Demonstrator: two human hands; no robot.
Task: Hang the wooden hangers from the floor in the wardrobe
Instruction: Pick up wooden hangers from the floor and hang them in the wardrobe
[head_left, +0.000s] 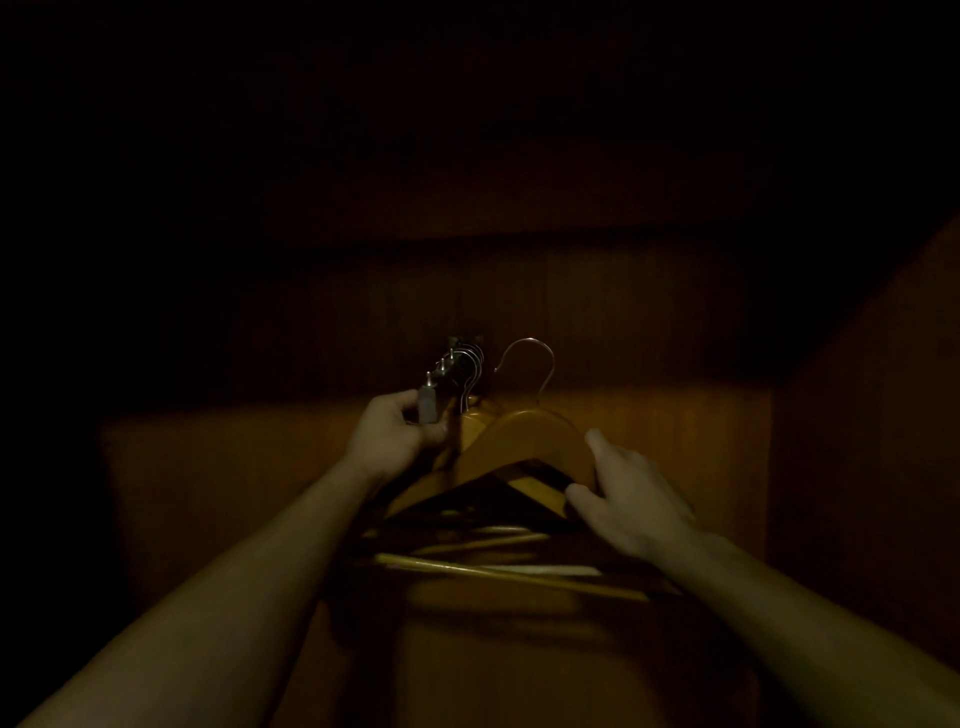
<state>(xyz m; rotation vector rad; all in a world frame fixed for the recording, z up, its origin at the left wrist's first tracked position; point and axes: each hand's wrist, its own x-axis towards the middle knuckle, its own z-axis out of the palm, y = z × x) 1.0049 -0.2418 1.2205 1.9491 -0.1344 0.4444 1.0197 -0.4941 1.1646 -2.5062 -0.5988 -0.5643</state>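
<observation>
Right hand (631, 501) tight around wooden hanger (530, 436), left hand (389, 431) tight around grey rail tip (427, 405).

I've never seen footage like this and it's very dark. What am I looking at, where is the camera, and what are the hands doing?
No machine here: a person's bare hands, filmed by one camera worn on the head, looking into a dim wooden wardrobe. The left hand holds the grey end of a metal rail sticking out from its back wall. Other wooden hangers hang on it by their hooks. The right hand has its grip on one shoulder of another wooden hanger, whose hook is free, not yet on the rail.
</observation>
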